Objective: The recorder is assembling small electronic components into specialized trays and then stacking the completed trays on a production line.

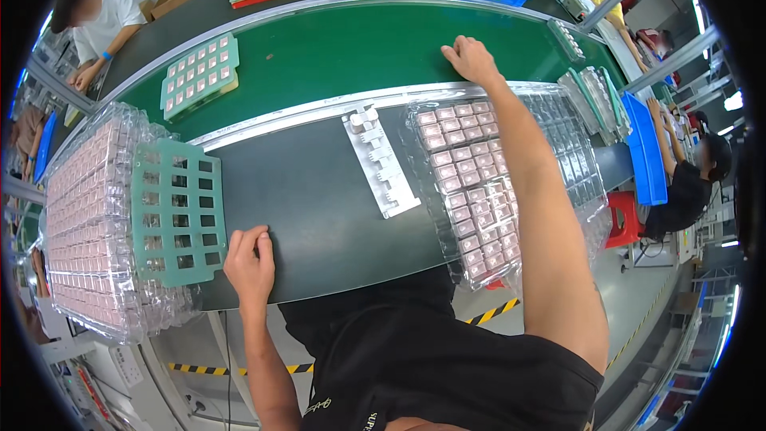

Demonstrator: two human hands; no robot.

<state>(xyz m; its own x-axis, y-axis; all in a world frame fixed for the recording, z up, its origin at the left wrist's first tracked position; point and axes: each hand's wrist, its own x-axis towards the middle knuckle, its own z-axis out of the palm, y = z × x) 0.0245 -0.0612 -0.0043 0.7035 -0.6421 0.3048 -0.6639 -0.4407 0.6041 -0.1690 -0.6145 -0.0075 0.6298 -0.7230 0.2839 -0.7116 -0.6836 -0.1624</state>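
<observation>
My left hand (250,260) rests flat on the dark table near its front edge, just right of an empty green grid frame (175,211). The frame lies on a stack of clear trays filled with pink parts (84,215). My right hand (471,60) reaches far forward and rests on the green conveyor belt (351,52), holding nothing. My right forearm crosses a clear tray of pink parts (471,191). A white plastic strip with small parts (379,161) lies between the two trays.
A filled green grid (199,76) sits on the belt at the left. Stacked clear trays (594,96) and blue bins (646,152) stand at the right. Other people work across the belt and at both sides; a red stool (626,219) stands below.
</observation>
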